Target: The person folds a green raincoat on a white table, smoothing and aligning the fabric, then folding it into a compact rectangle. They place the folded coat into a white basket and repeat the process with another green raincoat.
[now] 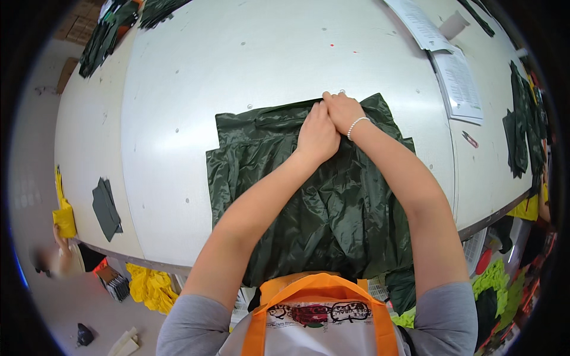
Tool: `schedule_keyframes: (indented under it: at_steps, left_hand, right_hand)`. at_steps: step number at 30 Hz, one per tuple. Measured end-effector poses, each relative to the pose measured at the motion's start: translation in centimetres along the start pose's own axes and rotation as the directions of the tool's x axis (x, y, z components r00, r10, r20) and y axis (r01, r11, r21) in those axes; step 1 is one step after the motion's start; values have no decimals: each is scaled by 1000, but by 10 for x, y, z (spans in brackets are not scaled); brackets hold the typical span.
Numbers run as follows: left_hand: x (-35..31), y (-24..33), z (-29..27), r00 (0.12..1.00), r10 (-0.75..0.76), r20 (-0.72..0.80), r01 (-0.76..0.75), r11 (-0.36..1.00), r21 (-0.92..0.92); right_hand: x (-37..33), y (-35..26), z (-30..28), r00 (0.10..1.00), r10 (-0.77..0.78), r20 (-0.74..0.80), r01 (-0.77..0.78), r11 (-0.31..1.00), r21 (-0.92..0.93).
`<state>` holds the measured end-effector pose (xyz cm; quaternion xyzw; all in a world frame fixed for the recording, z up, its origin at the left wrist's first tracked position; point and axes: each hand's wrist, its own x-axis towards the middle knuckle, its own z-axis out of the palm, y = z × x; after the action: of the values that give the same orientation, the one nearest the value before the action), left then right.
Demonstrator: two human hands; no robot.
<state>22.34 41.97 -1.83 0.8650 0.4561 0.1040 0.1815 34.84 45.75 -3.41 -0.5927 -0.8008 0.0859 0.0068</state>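
Where both grips meet: dark green fabric panel (325, 216), far edge.
Left hand (319, 134): clamped on edge.
Right hand (345, 113): clamped on edge, alongside left.

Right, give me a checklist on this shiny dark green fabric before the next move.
1. Left hand at the upper part of the shiny dark green fabric: ok, resting on it.
2. Right hand at the upper edge: ok, close beside the left.
3. Fabric smooth: not ok, creases run across it.
4. Firm fingertip grip: cannot tell, the fingertips are partly hidden.
5. Small red-handled snips clear of the fabric: ok, lying apart to the right.
6. White printed paper sheets clear of the fabric: ok, apart at upper right.
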Motion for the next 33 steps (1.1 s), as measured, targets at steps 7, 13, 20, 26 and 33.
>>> schedule_keyframes:
  at_steps: [7,13,20,26,33]
  left_hand:
    - [-11,-7,25,986,110,-123,-112,994,-10]
    - [9,17,19,981,40,188,-85,967,241]
    - [21,15,36,990,34,-138,-29,999,35]
    - [22,22,41,982,18,-189,-41,992,-120]
    - [48,22,46,956,-288,-48,250,892,-377]
  right_hand:
    - [-18,-5,-21,996,-6,87,14,996,-89]
    - [-36,-25,-38,967,11,254,96,909,-405]
    - [-48,25,-54,991,-86,-102,91,994,52]
    - [-68,86,9,932,110,-346,2,951,308]
    - [-66,85,15,890,117,-440,77,914,398]
